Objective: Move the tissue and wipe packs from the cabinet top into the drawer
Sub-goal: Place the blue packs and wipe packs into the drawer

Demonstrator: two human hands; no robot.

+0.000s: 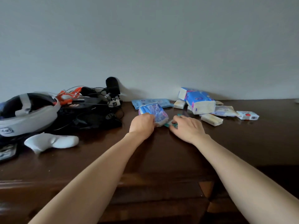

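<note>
On the dark wooden cabinet top my left hand grips a blue and purple tissue pack by its near end. Just to its right, my right hand lies over a small teal pack, fingers curled on it. Behind them a flat light-blue wipe pack lies near the wall. Further right, a big blue and white tissue pack rests on several small cream packs, and a small white pack with a red dot lies at the far right.
A white and black helmet, black gear with cables and an orange part and a white handheld controller crowd the left of the cabinet top. A plain wall rises behind. The cabinet's front edge runs below my forearms.
</note>
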